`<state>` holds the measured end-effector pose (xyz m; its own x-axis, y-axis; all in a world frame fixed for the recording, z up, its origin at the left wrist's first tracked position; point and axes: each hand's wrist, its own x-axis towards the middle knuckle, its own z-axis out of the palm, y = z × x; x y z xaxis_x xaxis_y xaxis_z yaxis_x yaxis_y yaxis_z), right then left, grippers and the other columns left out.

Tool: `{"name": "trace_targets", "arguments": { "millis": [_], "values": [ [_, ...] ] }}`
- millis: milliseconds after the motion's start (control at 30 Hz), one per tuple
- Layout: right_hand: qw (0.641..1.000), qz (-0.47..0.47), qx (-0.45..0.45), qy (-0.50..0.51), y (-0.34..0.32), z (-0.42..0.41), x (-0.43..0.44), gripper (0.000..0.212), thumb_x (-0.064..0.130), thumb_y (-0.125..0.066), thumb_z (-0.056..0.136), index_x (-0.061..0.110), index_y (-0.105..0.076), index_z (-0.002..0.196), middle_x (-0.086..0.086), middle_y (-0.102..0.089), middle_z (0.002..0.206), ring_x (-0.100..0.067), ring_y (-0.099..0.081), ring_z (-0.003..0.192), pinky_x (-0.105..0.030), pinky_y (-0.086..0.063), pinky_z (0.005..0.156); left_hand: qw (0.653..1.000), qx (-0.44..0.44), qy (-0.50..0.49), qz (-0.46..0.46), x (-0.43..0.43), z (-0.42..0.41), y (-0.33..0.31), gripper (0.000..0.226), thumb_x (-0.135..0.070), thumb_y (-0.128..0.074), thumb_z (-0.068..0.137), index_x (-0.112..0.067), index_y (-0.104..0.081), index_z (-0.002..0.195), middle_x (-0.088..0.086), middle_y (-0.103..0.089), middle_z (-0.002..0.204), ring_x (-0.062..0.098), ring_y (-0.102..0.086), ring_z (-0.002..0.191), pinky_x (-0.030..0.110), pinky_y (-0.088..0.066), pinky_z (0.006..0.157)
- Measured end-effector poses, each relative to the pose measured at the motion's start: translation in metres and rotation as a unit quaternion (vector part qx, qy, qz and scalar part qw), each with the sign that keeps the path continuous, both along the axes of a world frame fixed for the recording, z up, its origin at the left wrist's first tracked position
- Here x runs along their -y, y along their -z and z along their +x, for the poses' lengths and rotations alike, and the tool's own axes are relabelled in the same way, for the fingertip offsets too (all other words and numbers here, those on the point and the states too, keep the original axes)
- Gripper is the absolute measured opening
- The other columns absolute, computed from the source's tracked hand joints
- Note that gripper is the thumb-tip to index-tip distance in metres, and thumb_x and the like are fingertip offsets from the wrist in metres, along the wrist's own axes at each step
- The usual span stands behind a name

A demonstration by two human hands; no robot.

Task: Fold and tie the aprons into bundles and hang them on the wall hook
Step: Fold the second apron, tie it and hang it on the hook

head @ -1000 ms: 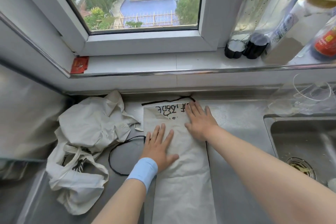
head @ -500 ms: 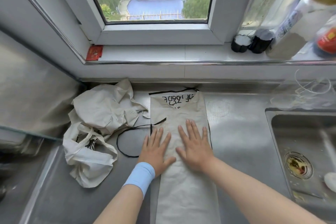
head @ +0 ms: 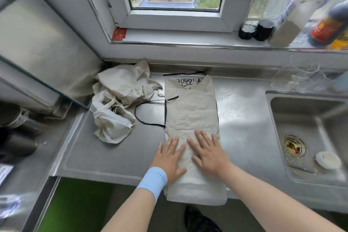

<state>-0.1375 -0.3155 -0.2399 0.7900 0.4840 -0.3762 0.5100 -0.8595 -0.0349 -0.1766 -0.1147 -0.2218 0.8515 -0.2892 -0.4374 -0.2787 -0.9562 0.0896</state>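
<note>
Steel counter [head: 244,118], folded apron [head: 192,111] overhanging front edge, left hand [head: 168,158], right hand [head: 209,154] pressing it flat, fingers straight

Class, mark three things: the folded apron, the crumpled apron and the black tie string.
folded apron [head: 195,111], head view, its flat middle.
crumpled apron [head: 122,88], head view, its bunched top folds.
black tie string [head: 165,113], head view, stretch at apron's left edge.

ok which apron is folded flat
The flat apron under the left hand and right hand, a long strip with black writing at its far end. The crumpled apron to its left is a heap.
</note>
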Motion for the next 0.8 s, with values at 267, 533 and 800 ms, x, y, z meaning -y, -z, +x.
{"name": "trace_targets", "arguments": {
  "millis": [267, 533, 800],
  "values": [
    [0.997, 0.055, -0.008, -0.052, -0.022, -0.086, 0.015, 0.085, 0.054, -0.045, 0.084, 0.02, -0.019, 0.157, -0.014, -0.002, 0.164, -0.031, -0.001, 0.151, -0.054, -0.02, 0.12, 0.999, 0.025, 0.035, -0.025, 0.005, -0.072, -0.012, 0.087, -0.057, -0.056, 0.078, -0.033, -0.011, 0.148, 0.001, -0.001, 0.159, 0.024, 0.002, 0.146, 0.042, -0.003, 0.12],
    [0.997, -0.069, 0.026, -0.015, -0.028, -0.129, 0.03, 0.114, 0.015, -0.067, 0.086, 0.024, 0.026, 0.152, -0.016, 0.023, 0.161, -0.035, 0.012, 0.151, -0.048, -0.011, 0.122, 1.0, 0.006, 0.007, -0.002, 0.012, -0.108, -0.008, 0.094, -0.041, -0.074, 0.072, -0.027, -0.014, 0.143, 0.003, 0.02, 0.159, 0.025, 0.02, 0.146, 0.049, -0.003, 0.121],
    [0.995, 0.077, 0.037, 0.048, -0.041, -0.129, 0.024, 0.026, 0.016, -0.057, 0.087, 0.016, -0.051, 0.112, -0.003, -0.053, 0.12, -0.026, -0.053, 0.109, -0.036, -0.052, 0.07, 0.999, 0.024, -0.007, -0.043, 0.012, -0.106, -0.021, 0.086, -0.045, -0.073, 0.073, -0.032, -0.022, 0.142, -0.001, -0.018, 0.154, 0.024, -0.018, 0.143, 0.041, -0.015, 0.118]
  ]
}}
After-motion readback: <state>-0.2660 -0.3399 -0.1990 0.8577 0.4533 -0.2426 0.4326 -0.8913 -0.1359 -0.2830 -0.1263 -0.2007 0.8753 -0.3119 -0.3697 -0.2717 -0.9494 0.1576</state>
